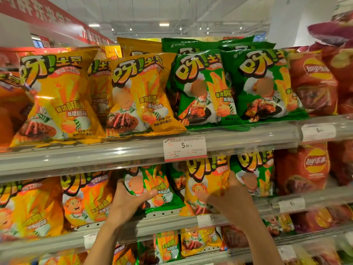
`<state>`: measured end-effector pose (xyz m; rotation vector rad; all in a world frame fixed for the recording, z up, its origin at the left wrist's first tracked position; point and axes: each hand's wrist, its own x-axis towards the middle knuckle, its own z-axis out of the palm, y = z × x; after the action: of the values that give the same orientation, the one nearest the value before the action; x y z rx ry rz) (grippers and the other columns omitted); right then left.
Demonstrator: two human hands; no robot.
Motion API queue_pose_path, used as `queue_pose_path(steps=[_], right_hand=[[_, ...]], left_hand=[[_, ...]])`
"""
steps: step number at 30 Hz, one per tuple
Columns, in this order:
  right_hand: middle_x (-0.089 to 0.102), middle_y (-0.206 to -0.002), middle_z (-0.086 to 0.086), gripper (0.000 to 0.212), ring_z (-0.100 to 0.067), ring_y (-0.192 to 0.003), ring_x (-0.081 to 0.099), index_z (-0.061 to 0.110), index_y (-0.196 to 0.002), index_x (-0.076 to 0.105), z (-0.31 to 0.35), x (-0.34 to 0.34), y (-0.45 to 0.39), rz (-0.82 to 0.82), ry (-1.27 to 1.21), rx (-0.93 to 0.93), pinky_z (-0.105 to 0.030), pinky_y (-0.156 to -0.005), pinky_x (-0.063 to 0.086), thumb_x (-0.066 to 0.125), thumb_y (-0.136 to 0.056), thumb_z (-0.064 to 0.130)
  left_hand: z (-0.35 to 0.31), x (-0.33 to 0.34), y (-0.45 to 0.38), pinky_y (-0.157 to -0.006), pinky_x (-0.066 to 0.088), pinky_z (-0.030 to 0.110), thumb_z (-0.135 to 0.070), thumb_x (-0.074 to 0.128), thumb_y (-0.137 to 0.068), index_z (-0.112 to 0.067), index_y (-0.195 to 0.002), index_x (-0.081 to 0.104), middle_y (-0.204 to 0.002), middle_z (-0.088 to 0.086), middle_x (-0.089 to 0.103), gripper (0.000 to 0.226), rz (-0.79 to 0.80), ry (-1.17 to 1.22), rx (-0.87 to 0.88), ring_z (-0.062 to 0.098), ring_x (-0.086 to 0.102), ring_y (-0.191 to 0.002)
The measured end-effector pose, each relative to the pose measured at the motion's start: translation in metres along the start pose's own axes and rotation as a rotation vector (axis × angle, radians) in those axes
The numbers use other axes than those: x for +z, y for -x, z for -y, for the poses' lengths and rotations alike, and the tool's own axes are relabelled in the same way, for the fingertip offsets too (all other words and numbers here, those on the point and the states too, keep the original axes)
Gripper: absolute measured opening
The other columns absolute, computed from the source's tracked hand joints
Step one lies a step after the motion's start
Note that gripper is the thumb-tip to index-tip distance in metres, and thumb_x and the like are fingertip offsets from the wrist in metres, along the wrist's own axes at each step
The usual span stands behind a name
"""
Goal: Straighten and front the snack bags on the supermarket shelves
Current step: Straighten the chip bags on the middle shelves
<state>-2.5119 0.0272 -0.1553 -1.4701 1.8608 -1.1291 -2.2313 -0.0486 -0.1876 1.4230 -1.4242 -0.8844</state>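
On the middle shelf (133, 229), my left hand (129, 203) grips a green snack bag (152, 186) by its left lower edge, thumb across the front. The bag stands tilted. Just to its right, my right hand (229, 199) holds a yellow snack bag (206, 180), fingers curled round its right side. A second green bag (254, 173) stands beside that yellow one. Above, on the upper shelf (95, 153), yellow bags (137, 96) and green bags (200, 88) stand in rows facing front.
Red Lay's bags (303, 169) fill the right end of both shelves. Orange bags (86, 199) stand left of my left hand. A price tag (185, 148) hangs on the upper shelf rail. Lower shelves hold smaller bags (200, 241).
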Motion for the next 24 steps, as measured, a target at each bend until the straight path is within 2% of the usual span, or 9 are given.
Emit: queue_pose_path(steps=[2, 4, 6, 10, 12, 14, 16, 20, 24], right_hand=[[0.069, -0.077, 0.012, 0.070, -0.004, -0.072, 0.067, 0.025, -0.097, 0.052, -0.011, -0.012, 0.013, -0.027, -0.039, -0.001, -0.035, -0.070, 0.057, 0.084, -0.055, 0.071], [0.067, -0.082, 0.027, 0.079, 0.006, -0.072, 0.064, 0.023, -0.101, 0.049, -0.022, -0.022, 0.025, -0.072, -0.041, 0.004, -0.017, -0.057, 0.049, 0.079, -0.053, 0.077], [0.066, -0.082, 0.028, 0.086, 0.009, -0.074, 0.062, 0.023, -0.107, 0.047, -0.032, -0.033, 0.035, -0.120, -0.020, 0.025, -0.010, -0.054, 0.042, 0.079, -0.050, 0.079], [0.067, -0.096, 0.031, 0.091, 0.010, -0.086, 0.061, 0.044, -0.119, 0.047, -0.050, -0.053, 0.050, -0.117, -0.077, 0.051, -0.015, -0.071, 0.047, 0.079, -0.042, 0.081], [0.064, -0.101, 0.031, 0.096, 0.011, -0.083, 0.061, 0.044, -0.123, 0.043, -0.058, -0.063, 0.058, -0.121, -0.072, 0.067, -0.008, -0.065, 0.046, 0.079, -0.041, 0.079], [0.065, -0.098, 0.028, 0.091, 0.014, -0.077, 0.062, 0.041, -0.118, 0.046, -0.066, -0.072, 0.063, -0.138, -0.102, 0.086, -0.004, -0.054, 0.045, 0.082, -0.041, 0.074], [0.065, -0.102, 0.026, 0.090, 0.015, -0.080, 0.063, 0.041, -0.119, 0.047, -0.073, -0.080, 0.067, -0.136, -0.162, 0.105, -0.005, -0.056, 0.046, 0.085, -0.042, 0.068], [0.067, -0.108, 0.025, 0.103, 0.003, -0.095, 0.064, 0.039, -0.131, 0.047, -0.086, -0.093, 0.069, -0.109, -0.220, 0.115, -0.019, -0.077, 0.049, 0.087, -0.039, 0.065], [0.072, -0.099, 0.030, 0.100, 0.013, -0.086, 0.066, 0.041, -0.128, 0.051, -0.091, -0.103, 0.070, -0.084, -0.209, 0.099, -0.010, -0.067, 0.049, 0.087, -0.039, 0.068]], left_hand=[[-0.005, 0.010, 0.002, -0.078, 0.052, 0.028, -0.047, 0.093, -0.047, -0.011, -0.120, 0.047, -0.107, 0.002, 0.064, 0.093, 0.017, 0.014, 0.019, 0.015, 0.064, -0.098], [-0.010, 0.024, 0.006, -0.084, 0.054, 0.036, -0.047, 0.094, -0.046, -0.010, -0.119, 0.048, -0.108, 0.004, 0.065, 0.094, 0.026, 0.029, 0.020, 0.018, 0.065, -0.098], [-0.015, 0.040, 0.010, -0.085, 0.055, 0.041, -0.049, 0.095, -0.045, -0.010, -0.118, 0.049, -0.108, 0.006, 0.066, 0.094, 0.043, 0.031, 0.024, 0.021, 0.065, -0.099], [-0.024, 0.068, 0.014, -0.081, 0.058, 0.045, -0.047, 0.096, -0.050, -0.002, -0.117, 0.051, -0.107, 0.017, 0.066, 0.092, 0.093, 0.025, 0.039, 0.024, 0.070, -0.091], [-0.031, 0.083, 0.018, -0.072, 0.058, 0.032, -0.042, 0.096, -0.050, -0.009, -0.113, 0.046, -0.105, 0.010, 0.063, 0.087, 0.023, 0.033, 0.055, 0.015, 0.068, -0.087], [-0.037, 0.098, 0.023, -0.072, 0.053, 0.029, -0.049, 0.094, -0.045, -0.012, -0.109, 0.040, -0.102, 0.004, 0.057, 0.092, -0.041, -0.003, 0.074, 0.016, 0.061, -0.092], [-0.041, 0.114, 0.026, -0.067, 0.047, 0.020, -0.057, 0.089, -0.039, -0.013, -0.109, 0.038, -0.098, -0.003, 0.054, 0.097, -0.054, -0.012, 0.101, 0.014, 0.057, -0.091], [-0.040, 0.138, 0.028, -0.069, 0.052, 0.035, -0.056, 0.091, -0.044, -0.012, -0.109, 0.034, -0.099, 0.007, 0.056, 0.097, -0.047, -0.059, 0.093, 0.023, 0.058, -0.092], [-0.042, 0.146, 0.026, -0.058, 0.041, 0.023, -0.064, 0.085, -0.045, -0.016, -0.101, 0.033, -0.094, 0.007, 0.051, 0.090, -0.006, -0.111, 0.114, 0.018, 0.055, -0.087]])
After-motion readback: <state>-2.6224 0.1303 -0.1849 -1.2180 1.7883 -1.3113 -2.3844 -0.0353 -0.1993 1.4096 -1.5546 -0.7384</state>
